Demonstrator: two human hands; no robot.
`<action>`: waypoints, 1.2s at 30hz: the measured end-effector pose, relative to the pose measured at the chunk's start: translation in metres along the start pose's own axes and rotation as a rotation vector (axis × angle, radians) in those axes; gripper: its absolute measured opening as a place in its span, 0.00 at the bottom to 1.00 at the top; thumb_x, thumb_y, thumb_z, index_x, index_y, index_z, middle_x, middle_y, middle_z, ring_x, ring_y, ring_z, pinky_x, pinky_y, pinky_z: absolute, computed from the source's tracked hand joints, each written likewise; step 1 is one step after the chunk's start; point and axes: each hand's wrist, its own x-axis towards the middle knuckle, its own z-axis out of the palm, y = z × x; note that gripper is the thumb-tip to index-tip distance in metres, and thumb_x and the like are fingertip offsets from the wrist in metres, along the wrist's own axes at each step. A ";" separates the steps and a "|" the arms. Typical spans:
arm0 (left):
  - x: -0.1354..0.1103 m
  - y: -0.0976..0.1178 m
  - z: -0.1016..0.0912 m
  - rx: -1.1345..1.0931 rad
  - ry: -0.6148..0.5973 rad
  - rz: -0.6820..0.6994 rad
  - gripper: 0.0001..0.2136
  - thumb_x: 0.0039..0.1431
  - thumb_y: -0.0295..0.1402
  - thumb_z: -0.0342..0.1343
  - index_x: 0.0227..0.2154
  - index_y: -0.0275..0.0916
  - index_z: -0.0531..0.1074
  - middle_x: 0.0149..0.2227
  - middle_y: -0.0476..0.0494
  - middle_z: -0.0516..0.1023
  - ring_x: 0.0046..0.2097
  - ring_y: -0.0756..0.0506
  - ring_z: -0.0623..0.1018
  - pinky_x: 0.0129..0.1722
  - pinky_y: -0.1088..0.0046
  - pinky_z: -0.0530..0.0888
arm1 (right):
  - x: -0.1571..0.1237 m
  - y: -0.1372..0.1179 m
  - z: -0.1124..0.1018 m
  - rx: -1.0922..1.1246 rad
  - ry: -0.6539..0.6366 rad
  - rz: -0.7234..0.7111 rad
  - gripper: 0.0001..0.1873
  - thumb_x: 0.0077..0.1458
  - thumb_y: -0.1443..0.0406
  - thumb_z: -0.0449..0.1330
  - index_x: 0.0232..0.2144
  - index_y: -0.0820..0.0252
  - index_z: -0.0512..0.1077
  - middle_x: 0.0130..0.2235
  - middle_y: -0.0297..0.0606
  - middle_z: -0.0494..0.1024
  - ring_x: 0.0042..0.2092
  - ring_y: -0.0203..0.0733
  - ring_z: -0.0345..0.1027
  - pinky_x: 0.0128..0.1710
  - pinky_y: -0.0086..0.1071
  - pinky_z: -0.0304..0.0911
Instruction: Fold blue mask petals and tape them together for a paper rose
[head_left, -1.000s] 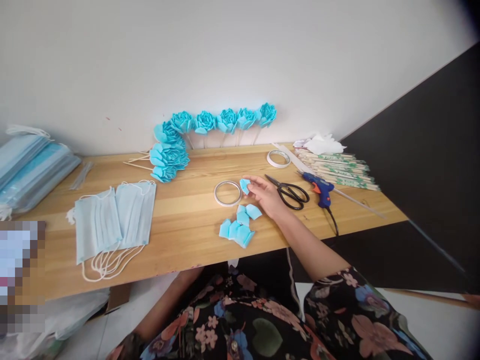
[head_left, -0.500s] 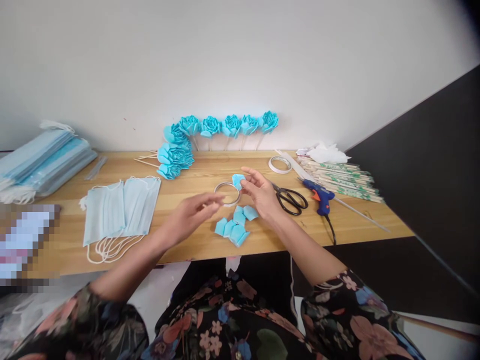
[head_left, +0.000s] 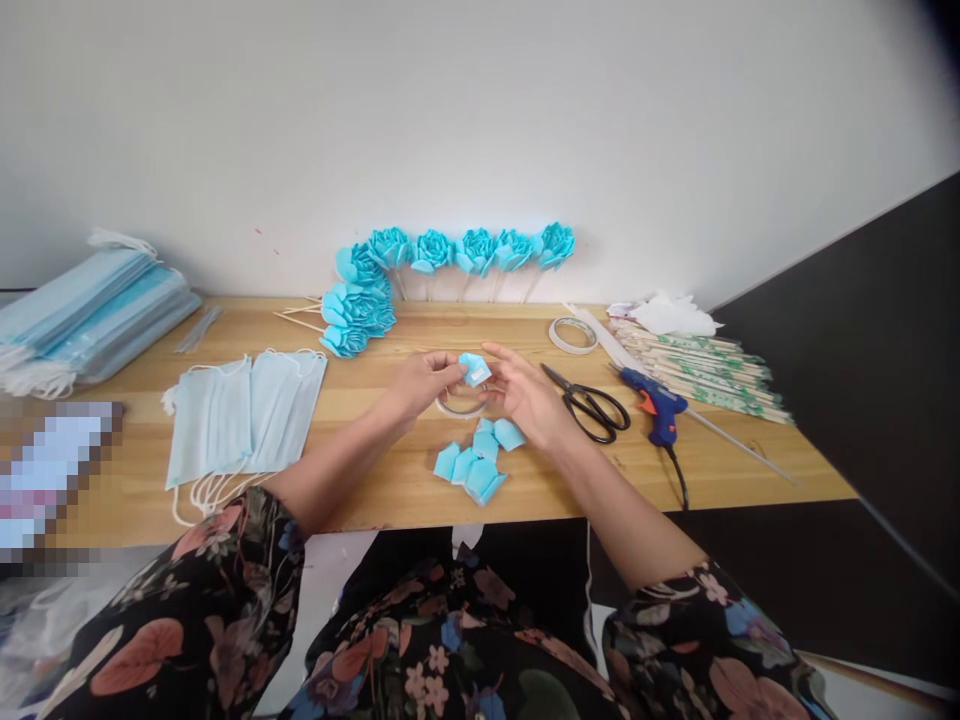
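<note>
A light blue petal-shaped piece point(head_left: 473, 366) with a small white strip on it is held above the table. My left hand point(head_left: 427, 385) pinches it at its left edge between thumb and fingers. Close against the right edge of the piece is my right hand point(head_left: 529, 395), its fingers apart; whether they touch it is hard to tell. A tape roll point(head_left: 461, 410) lies beneath, partly hidden by the hands. Nearer my body, several loose blue pieces point(head_left: 465, 467) lie overlapping on the wooden table point(head_left: 382, 490).
Scissors point(head_left: 592, 405), a blue glue gun point(head_left: 660, 405) with its cord, and a second tape roll point(head_left: 573, 336) are on the right, before bundled sticks point(head_left: 705, 370). Blue flowers point(head_left: 476, 250) stand along the wall. Face masks point(head_left: 210, 420) lie left, with a stack point(head_left: 97, 310) behind.
My left hand has come in to the blue piece and taken hold of its left edge. The fingers of my right hand have spread along its right side. The view has shifted slightly.
</note>
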 end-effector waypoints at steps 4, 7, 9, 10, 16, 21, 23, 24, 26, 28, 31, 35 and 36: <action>0.001 0.000 -0.005 0.020 0.002 -0.014 0.14 0.48 0.42 0.63 0.22 0.37 0.68 0.24 0.49 0.72 0.25 0.53 0.68 0.28 0.75 0.65 | -0.005 -0.014 -0.020 -0.156 0.064 -0.070 0.20 0.52 0.54 0.67 0.47 0.52 0.78 0.41 0.38 0.82 0.44 0.43 0.75 0.41 0.36 0.72; 0.002 0.001 -0.010 0.052 0.014 -0.012 0.14 0.49 0.41 0.63 0.22 0.36 0.69 0.23 0.49 0.72 0.25 0.52 0.68 0.28 0.74 0.64 | -0.012 -0.025 -0.045 -0.503 0.166 -0.227 0.19 0.55 0.56 0.65 0.48 0.54 0.77 0.40 0.39 0.82 0.42 0.43 0.75 0.41 0.37 0.72; 0.005 0.001 -0.013 0.071 0.020 -0.018 0.13 0.48 0.41 0.62 0.22 0.36 0.70 0.23 0.49 0.71 0.25 0.52 0.68 0.27 0.74 0.64 | -0.020 -0.032 -0.065 -0.745 0.223 -0.302 0.19 0.57 0.57 0.62 0.50 0.55 0.76 0.41 0.39 0.82 0.42 0.44 0.76 0.42 0.39 0.72; 0.006 0.001 -0.015 0.078 0.025 -0.025 0.13 0.48 0.41 0.62 0.22 0.36 0.71 0.23 0.49 0.72 0.25 0.52 0.68 0.27 0.74 0.64 | -0.025 -0.036 -0.074 -0.871 0.260 -0.321 0.20 0.58 0.58 0.60 0.52 0.56 0.76 0.42 0.40 0.82 0.42 0.44 0.76 0.43 0.40 0.72; 0.017 -0.009 -0.017 0.122 0.036 -0.033 0.16 0.47 0.46 0.62 0.23 0.36 0.72 0.23 0.48 0.72 0.24 0.52 0.67 0.26 0.74 0.63 | -0.054 -0.046 -0.114 -1.582 0.358 -0.289 0.22 0.62 0.66 0.54 0.57 0.61 0.72 0.46 0.46 0.82 0.48 0.52 0.76 0.49 0.45 0.70; 0.026 -0.019 -0.020 0.243 0.051 0.005 0.18 0.48 0.50 0.60 0.22 0.36 0.72 0.21 0.49 0.69 0.24 0.52 0.65 0.26 0.74 0.60 | -0.063 -0.040 -0.115 -1.865 0.227 -0.154 0.20 0.64 0.65 0.55 0.56 0.64 0.72 0.49 0.51 0.80 0.52 0.58 0.73 0.51 0.45 0.66; 0.031 -0.020 -0.023 0.336 0.078 0.042 0.19 0.49 0.50 0.59 0.21 0.37 0.72 0.20 0.50 0.68 0.24 0.52 0.63 0.26 0.74 0.57 | -0.063 -0.039 -0.112 -1.909 0.186 -0.130 0.19 0.63 0.65 0.56 0.55 0.62 0.73 0.48 0.51 0.80 0.50 0.57 0.73 0.49 0.43 0.66; 0.034 -0.019 -0.024 0.390 0.096 0.057 0.19 0.50 0.50 0.59 0.21 0.37 0.72 0.20 0.50 0.67 0.24 0.52 0.62 0.25 0.73 0.55 | -0.062 -0.038 -0.111 -1.928 0.189 -0.127 0.19 0.63 0.66 0.55 0.54 0.62 0.73 0.48 0.51 0.80 0.50 0.56 0.73 0.48 0.42 0.65; 0.040 -0.017 -0.026 0.488 0.134 0.071 0.18 0.51 0.48 0.58 0.20 0.37 0.73 0.19 0.51 0.66 0.23 0.52 0.60 0.25 0.73 0.53 | -0.061 -0.037 -0.109 -1.945 0.219 -0.125 0.18 0.64 0.67 0.54 0.54 0.62 0.73 0.47 0.52 0.80 0.48 0.56 0.73 0.47 0.42 0.65; 0.046 -0.015 -0.027 0.547 0.161 0.069 0.18 0.52 0.47 0.58 0.21 0.37 0.74 0.18 0.52 0.65 0.23 0.52 0.59 0.25 0.72 0.53 | -0.060 -0.035 -0.107 -1.918 0.242 -0.127 0.19 0.64 0.67 0.54 0.54 0.63 0.73 0.47 0.53 0.79 0.48 0.57 0.73 0.46 0.42 0.66; 0.054 -0.014 -0.027 0.585 0.166 0.076 0.18 0.54 0.48 0.56 0.20 0.36 0.73 0.19 0.52 0.64 0.24 0.51 0.60 0.26 0.72 0.54 | -0.058 -0.030 -0.108 -1.796 0.280 -0.133 0.22 0.62 0.66 0.56 0.57 0.64 0.71 0.48 0.54 0.79 0.49 0.58 0.74 0.47 0.45 0.67; 0.058 -0.018 -0.030 0.601 0.143 0.107 0.20 0.56 0.49 0.53 0.18 0.38 0.69 0.18 0.51 0.64 0.24 0.51 0.61 0.27 0.72 0.56 | -0.054 -0.025 -0.109 -1.336 0.358 -0.167 0.28 0.57 0.63 0.61 0.60 0.61 0.69 0.47 0.47 0.79 0.47 0.52 0.75 0.46 0.44 0.68; 0.058 -0.020 -0.031 0.595 0.133 0.108 0.20 0.56 0.49 0.53 0.18 0.38 0.69 0.19 0.50 0.65 0.24 0.50 0.62 0.27 0.72 0.56 | -0.051 -0.025 -0.108 -1.156 0.358 -0.167 0.29 0.56 0.62 0.62 0.60 0.59 0.68 0.45 0.44 0.78 0.44 0.48 0.75 0.44 0.42 0.69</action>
